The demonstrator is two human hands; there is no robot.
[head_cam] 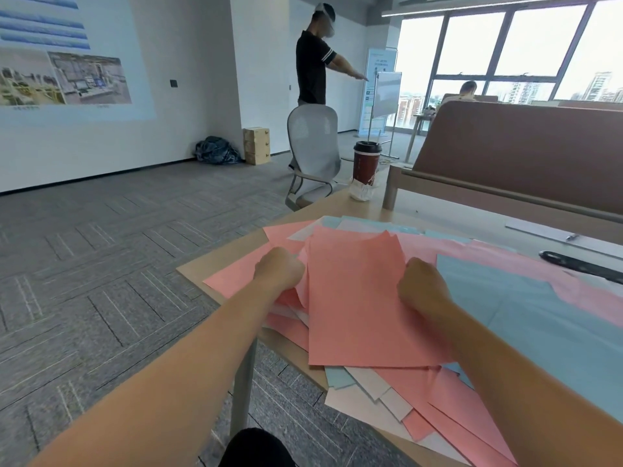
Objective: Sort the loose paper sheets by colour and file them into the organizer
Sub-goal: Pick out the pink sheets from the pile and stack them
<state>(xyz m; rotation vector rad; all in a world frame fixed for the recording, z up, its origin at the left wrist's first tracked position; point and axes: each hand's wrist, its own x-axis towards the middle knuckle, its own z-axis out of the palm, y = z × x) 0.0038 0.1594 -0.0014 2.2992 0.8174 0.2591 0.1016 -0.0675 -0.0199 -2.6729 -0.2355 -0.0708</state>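
Note:
A loose heap of pink, blue and white paper sheets (526, 308) covers the wooden table (232, 251). On top lies a stack of pink sheets (357, 308), its far edge curling upward. My left hand (278, 269) grips the stack's left edge with curled fingers. My right hand (423, 284) grips its right edge the same way. A large blue sheet (532, 311) lies just right of my right hand. White and blue sheets (367, 392) stick out below the pink stack and overhang the table's near edge. No organizer shows in view.
A lidded red coffee cup (366, 163) and a crumpled white wrapper (361, 192) stand at the table's far corner. A brown divider panel (526, 156) runs along the back right. A black object (580, 264) lies far right. A grey chair (313, 153) and a standing person (315, 62) are beyond.

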